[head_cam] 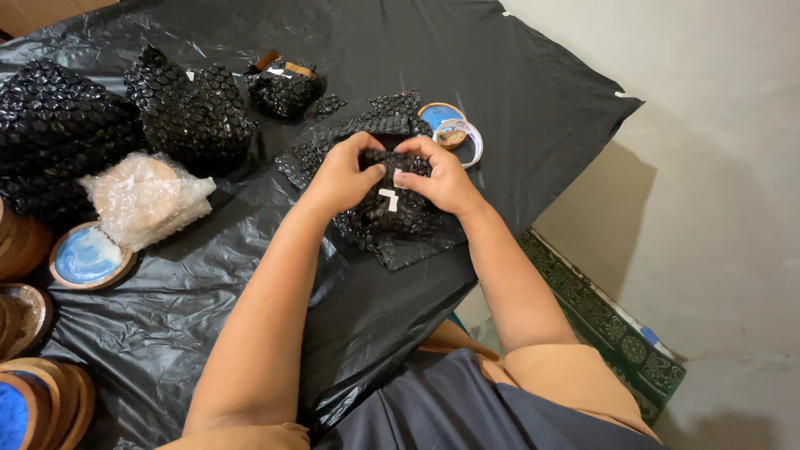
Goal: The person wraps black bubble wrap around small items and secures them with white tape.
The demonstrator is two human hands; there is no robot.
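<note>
Fingers [372, 171] of both hands curl shut around a small bundle [392, 208] in black bubble wrap, thumbs pressing its top fold. Left hand [342, 177] grips the left side, right hand [442, 179] the right; bundle sits mid-table on the black plastic sheet [517, 92]. White tape strips [388, 198] cross the front face, so judged step: closing and taping the wrap. Next move likely calls for holding the flap flat with one hand while the other presses or fetches tape; loose wrap edge below the bundle could spring open. Near, left edge: wooden discs [42, 400], some with blue faces, stacked. Further: one blue disc [87, 257] lying flat, touching a disc in clear bubble wrap [146, 200]. Just beyond the hands: tape roll [460, 137], beside another blue disc [437, 112], within right-hand reach, nothing between. Far: three black wrapped bundles [196, 108] in a row, well apart from the hands. Nothing blocks the work area; spare wrap under the bundle crowds it slightly.
</note>
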